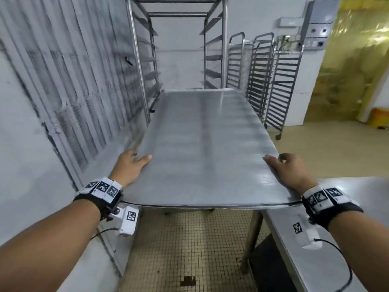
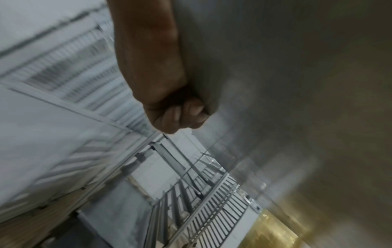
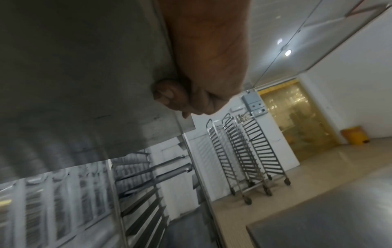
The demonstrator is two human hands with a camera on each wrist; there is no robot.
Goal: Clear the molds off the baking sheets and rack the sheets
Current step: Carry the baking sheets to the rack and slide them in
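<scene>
Head view: one baking sheet (image 1: 202, 144), bare of molds, is held level in the air, its far end at the mouth of one tall rack (image 1: 176, 49). Left hand (image 1: 131, 165) and right hand (image 1: 288, 167) each grip a near corner. Three narrower racks (image 1: 263, 81) stand right of the tall rack.

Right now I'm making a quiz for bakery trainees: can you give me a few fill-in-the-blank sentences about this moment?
1. The baking sheet is held by ____ hands.
2. The left hand and right hand grip the sheet's long edges, thumbs on ____.
3. The sheet's far end points at the tall ____ ahead.
4. The sheet's top carries ____ molds.

Missing words: two; top; rack; no
</scene>
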